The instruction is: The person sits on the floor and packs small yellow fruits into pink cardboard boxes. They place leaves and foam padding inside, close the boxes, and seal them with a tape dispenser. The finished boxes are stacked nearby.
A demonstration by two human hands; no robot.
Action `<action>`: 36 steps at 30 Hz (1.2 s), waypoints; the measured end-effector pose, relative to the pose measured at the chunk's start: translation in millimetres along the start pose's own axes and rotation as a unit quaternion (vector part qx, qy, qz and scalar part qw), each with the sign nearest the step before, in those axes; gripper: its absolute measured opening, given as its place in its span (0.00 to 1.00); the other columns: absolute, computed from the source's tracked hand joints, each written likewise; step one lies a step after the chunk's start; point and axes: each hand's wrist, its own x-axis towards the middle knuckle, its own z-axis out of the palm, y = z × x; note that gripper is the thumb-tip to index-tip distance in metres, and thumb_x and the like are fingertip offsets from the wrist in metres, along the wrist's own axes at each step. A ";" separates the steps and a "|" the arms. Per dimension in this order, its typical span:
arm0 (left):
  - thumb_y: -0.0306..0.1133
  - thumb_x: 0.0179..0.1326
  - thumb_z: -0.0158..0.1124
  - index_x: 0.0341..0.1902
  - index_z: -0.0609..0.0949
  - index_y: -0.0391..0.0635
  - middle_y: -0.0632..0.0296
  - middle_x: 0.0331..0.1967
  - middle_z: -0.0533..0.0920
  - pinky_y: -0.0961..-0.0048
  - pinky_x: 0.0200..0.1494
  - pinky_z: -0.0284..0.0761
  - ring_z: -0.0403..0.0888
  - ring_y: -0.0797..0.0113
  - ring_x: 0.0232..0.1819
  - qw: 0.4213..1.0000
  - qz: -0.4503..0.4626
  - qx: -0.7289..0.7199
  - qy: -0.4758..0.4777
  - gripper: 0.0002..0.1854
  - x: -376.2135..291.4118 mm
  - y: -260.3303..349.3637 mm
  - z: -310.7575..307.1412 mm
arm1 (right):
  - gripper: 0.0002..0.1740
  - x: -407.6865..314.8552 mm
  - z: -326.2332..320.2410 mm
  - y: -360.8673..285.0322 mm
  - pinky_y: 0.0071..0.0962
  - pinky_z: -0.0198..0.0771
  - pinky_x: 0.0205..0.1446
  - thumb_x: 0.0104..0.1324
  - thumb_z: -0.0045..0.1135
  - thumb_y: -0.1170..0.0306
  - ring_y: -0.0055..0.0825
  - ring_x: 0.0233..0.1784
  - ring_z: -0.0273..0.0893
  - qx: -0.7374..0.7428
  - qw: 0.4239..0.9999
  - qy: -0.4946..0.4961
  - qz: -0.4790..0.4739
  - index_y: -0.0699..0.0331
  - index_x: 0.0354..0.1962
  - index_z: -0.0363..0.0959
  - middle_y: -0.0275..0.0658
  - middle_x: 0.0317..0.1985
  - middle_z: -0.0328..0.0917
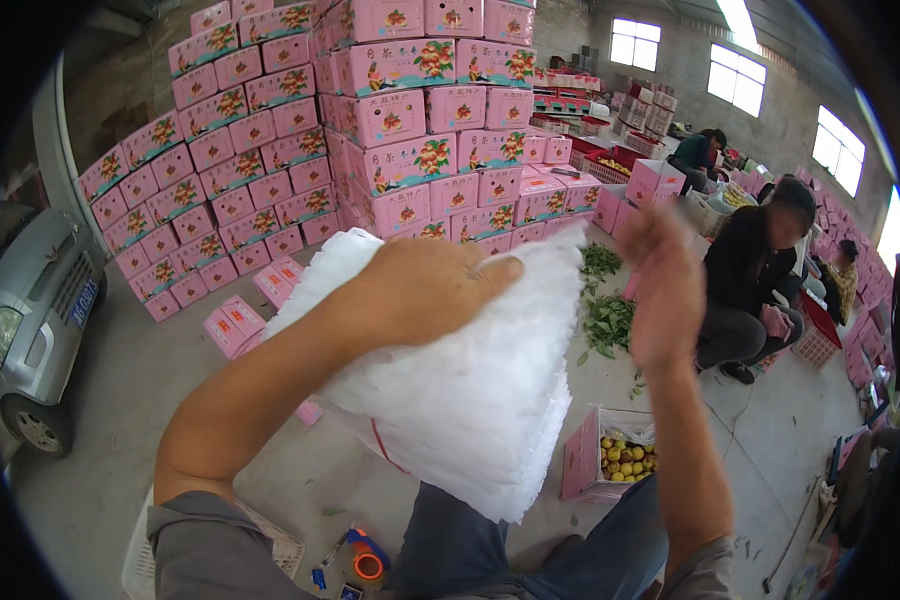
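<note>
My left hand [427,289] grips the upper part of a thick stack of white padding sheets [480,405], its thumb lying across the top sheet. Some of its fingers are hidden. The sheets have ragged, scalloped edges and rest over my legs; a red cord [384,446] shows at the lower left of the stack. My right hand [664,285] is raised to the right of the sheets, blurred, so its finger positions are unclear. Below it, an open pink carton [581,457] lined with clear plastic holds yellow-green jujubes [628,459].
Stacked pink cartons [401,116] rise ahead. A silver car [41,300] stands left. A tape dispenser [367,559] and white plastic basket [277,536] are near my legs. Green leaves [607,322] lie ahead right. A seated person [750,277] is at right, with others beyond.
</note>
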 end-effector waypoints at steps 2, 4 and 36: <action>0.60 0.81 0.49 0.55 0.86 0.43 0.48 0.43 0.89 0.55 0.62 0.77 0.87 0.46 0.54 0.996 0.013 0.084 -0.017 0.32 5.8 25.1 8.0 | 0.33 28.5 12.0 -59.3 0.35 0.69 0.77 0.88 0.40 0.52 0.29 0.66 0.81 -0.057 0.990 -0.098 -0.083 0.73 0.73 0.70 0.42 0.59 0.83; 0.56 0.81 0.53 0.61 0.85 0.46 0.47 0.50 0.88 0.52 0.66 0.77 0.86 0.47 0.60 0.984 0.050 0.170 -0.003 0.27 13.1 44.7 22.1 | 0.34 31.9 26.3 -93.4 0.35 0.70 0.77 0.88 0.43 0.52 0.31 0.69 0.79 -0.141 0.957 -0.241 -0.084 0.74 0.74 0.69 0.44 0.63 0.81; 0.25 0.66 0.73 0.53 0.88 0.43 0.63 0.48 0.92 0.66 0.52 0.84 0.89 0.69 0.50 0.904 0.069 -0.278 -0.318 0.12 63.5 10.1 1.7 | 0.13 -30.4 58.8 -77.6 0.48 0.74 0.59 0.63 0.67 0.63 0.47 0.53 0.83 -0.462 0.735 -0.457 -0.194 0.64 0.36 0.79 0.47 0.46 0.84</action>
